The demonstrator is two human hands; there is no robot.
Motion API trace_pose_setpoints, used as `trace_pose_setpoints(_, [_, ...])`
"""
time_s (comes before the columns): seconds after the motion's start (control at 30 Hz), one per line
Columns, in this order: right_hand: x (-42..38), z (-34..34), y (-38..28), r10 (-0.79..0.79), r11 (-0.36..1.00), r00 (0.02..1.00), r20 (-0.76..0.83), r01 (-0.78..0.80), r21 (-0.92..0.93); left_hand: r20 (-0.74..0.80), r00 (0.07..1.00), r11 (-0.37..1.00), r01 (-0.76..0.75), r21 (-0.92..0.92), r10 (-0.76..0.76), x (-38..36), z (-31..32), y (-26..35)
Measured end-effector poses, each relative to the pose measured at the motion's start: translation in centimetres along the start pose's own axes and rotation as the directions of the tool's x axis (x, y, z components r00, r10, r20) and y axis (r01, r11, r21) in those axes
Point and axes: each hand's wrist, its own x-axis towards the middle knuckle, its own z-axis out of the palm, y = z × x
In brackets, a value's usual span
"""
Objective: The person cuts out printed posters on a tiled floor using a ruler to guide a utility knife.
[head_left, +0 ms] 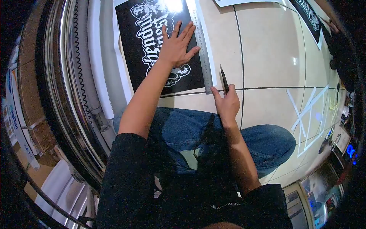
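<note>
My left hand [178,47] lies flat with spread fingers on a black printed sheet [183,78] with white ornate lettering. Its thumb and fingertips come close to a long metal ruler [207,72] laid along the sheet's right edge. A white margin of the sheet shows beyond the ruler. In my right hand [228,103] is a black cutter knife [224,79], its blade pointing up and away from me. The right thumb is at the near end of the ruler, and the knife is over the floor tiles just right of the sheet.
Pale floor tiles [267,49] with dark joints surround the sheet. Thin white strips [305,110] lie crossed at the right. Another black print [305,15] is at the upper right, near a person's hand [332,26]. A machine with metal rails [65,57] stands along the left.
</note>
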Motion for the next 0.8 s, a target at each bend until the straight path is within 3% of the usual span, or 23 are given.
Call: trace_pose_setpoints(0.8, [-0.10, 0.25, 0.28, -0.003, 1.000, 1.000, -0.013, 0.003, 0.015, -0.015, 1.000, 1.000, -0.010, 0.003, 0.010, -0.03, -0.10, -0.04])
